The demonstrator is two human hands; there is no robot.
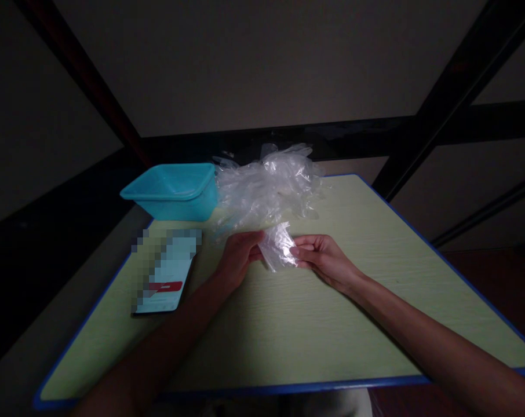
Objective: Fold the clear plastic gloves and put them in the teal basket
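A clear disposable plastic glove [280, 248], folded into a small crinkled bundle, is stretched between my two hands above the table. My left hand [241, 250] pinches its left side, the thumb lying along the top. At its right edge, my right hand [322, 256] grips it between thumb and fingers. Just beyond my hands lies a loose heap of clear plastic gloves [275, 185], with thin finger shapes showing at its far edge. Light glints off the held glove, so its folds are hard to make out.
A turquoise plastic basket [175, 205] stands at the back left, beside the heap. Nearer on the left lies a phone [169, 275] with its screen lit, partly blurred out. The pale table [314, 341] has a blue edge. Behind it is a wall with dark beams.
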